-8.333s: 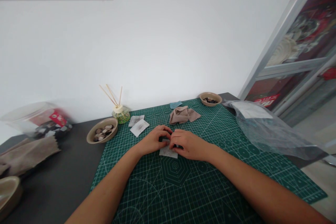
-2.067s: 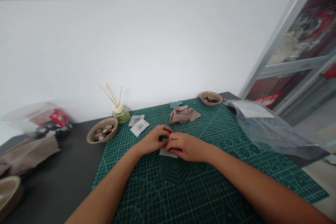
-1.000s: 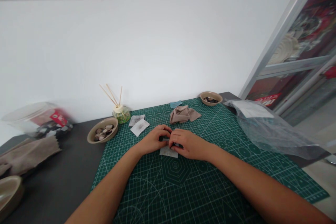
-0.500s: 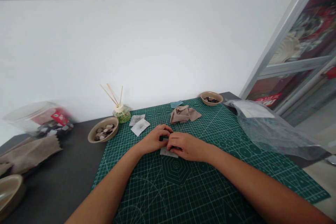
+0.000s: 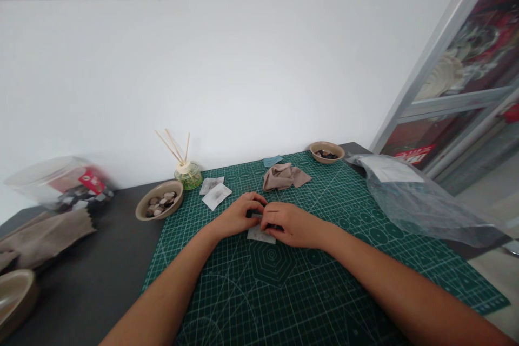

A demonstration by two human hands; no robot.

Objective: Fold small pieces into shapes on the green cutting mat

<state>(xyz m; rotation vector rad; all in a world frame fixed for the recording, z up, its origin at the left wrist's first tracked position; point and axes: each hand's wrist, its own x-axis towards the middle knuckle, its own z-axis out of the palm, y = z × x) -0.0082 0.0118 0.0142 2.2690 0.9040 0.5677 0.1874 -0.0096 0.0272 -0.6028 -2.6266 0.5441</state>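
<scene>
My left hand (image 5: pixel 239 216) and my right hand (image 5: pixel 292 224) are close together over the middle of the green cutting mat (image 5: pixel 219 286). Under their fingertips lies a small white sheet (image 5: pixel 261 235) with grey smudges, partly covered by both hands. The fingers of my right hand are closed in a pinch above the sheet; whatever they hold is hidden. My left hand is bent with its fingertips drawn in at the sheet's far edge, and I cannot make out what is between them. Beyond my left hand lie two more smudged white sheets (image 5: pixel 216 195), overlapping.
Behind the hands are a crumpled beige cloth (image 5: pixel 279 177) and a blue scrap (image 5: pixel 272 161). Bowls of small stones stand left (image 5: pixel 141 208) and far right (image 5: pixel 340 151). A reed diffuser (image 5: pixel 188 175), a clear jar (image 5: pixel 40 175), brown cloth (image 5: pixel 52 235) and a plastic bag (image 5: pixel 409 200) lie around.
My right hand has shifted slightly up and to the right, showing a bit more of the sheet. My left hand and the other things stay where they were.
</scene>
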